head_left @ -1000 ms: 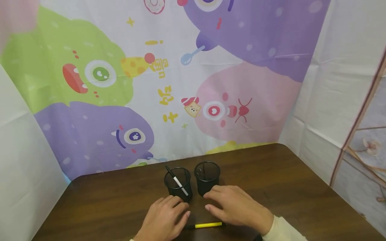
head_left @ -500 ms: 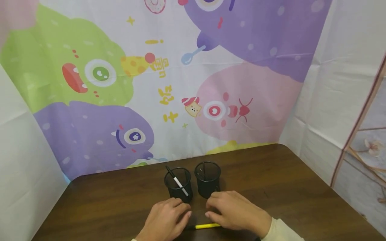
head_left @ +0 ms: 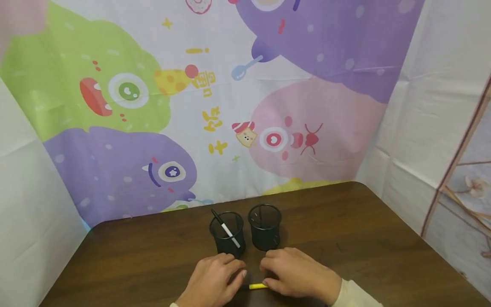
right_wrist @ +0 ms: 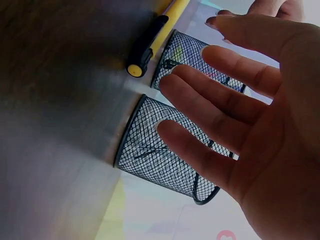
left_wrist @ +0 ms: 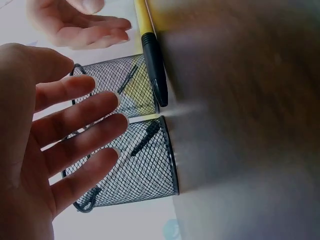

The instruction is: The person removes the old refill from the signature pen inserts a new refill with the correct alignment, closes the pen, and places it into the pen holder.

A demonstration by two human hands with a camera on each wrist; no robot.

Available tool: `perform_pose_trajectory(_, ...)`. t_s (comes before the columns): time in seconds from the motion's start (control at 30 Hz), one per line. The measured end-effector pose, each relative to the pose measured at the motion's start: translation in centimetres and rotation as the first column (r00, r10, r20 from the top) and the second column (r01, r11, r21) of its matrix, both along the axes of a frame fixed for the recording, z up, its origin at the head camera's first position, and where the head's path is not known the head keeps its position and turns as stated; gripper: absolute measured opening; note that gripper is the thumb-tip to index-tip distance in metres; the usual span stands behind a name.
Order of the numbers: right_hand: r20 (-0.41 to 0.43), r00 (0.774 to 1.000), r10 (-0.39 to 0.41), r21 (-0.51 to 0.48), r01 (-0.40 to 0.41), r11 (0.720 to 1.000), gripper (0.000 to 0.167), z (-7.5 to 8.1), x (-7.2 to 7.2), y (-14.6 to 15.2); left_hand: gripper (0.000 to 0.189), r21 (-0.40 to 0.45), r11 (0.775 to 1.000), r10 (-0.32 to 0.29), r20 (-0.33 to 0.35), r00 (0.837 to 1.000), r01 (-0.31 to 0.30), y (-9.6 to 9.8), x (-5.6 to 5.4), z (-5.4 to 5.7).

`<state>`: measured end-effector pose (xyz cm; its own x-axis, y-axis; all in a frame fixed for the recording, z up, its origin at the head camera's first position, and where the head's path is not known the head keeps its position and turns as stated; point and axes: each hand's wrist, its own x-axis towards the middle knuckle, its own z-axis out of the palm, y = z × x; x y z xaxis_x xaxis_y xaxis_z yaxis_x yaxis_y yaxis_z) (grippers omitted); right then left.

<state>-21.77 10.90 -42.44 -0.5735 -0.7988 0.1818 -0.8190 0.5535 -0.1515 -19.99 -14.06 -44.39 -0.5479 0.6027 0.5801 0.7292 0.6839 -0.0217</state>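
My left hand (head_left: 215,278) is in front of the left black mesh pen cup (head_left: 223,246), fingers loosely bent and holding nothing. My right hand (head_left: 297,273) is in front of the right mesh cup (head_left: 264,239), also holding nothing. Between the hands lies a yellow marker (head_left: 258,286) on the table; the right hand hides its right end in the head view. A black cap (left_wrist: 156,70) covers one end, and the other shows a black clip (right_wrist: 146,47). Leaning in the left cup is a white marker (head_left: 229,233) with a black cap.
Both cups stand upright, side by side, on a dark brown wooden table (head_left: 145,251). Behind it hangs a cartoon-printed cloth (head_left: 222,179), and pale cloth panels (head_left: 406,140) flank the sides.
My right hand has drawn back from the right cup, towards me, and now covers more of the yellow marker. The left hand has hardly moved. Cups and white marker stay put.
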Motion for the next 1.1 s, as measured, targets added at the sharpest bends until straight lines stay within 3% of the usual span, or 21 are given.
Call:
perform_pose_trajectory(0.27,-0.046,0.999,-0.015,0.028,0.016,0.999,0.015,-0.1,0.1,-0.1,0.005,0.004,1.000,-0.005,-0.013,1.000,0.005,0.4,-0.6,0.4)
perform_pose_trajectory(0.47,-0.093,0.996,0.006,0.026,-0.003,1.000,0.014,-0.5,0.2,-0.5,0.005,0.025,0.999,0.030,-0.015,0.999,-0.030,0.2,-0.7,0.4)
perform_pose_trajectory(0.7,-0.071,0.997,-0.014,0.059,0.018,0.998,0.015,-0.9,0.4,-0.5,0.010,0.095,0.994,0.063,-0.072,0.995,-0.056,0.2,-0.8,0.1)
perform_pose_trajectory(0.87,-0.095,0.995,-0.008,0.066,0.015,0.998,0.016,-0.9,0.5,-0.4,0.009,0.101,0.993,0.073,-0.074,0.995,-0.065,0.0,-0.9,0.0)
perform_pose_trajectory(1.1,-0.058,0.998,-0.027,0.112,0.033,0.993,0.013,-0.8,0.5,-0.9,0.009,0.087,0.994,0.075,-0.063,0.995,-0.070,-0.3,-1.1,0.1)
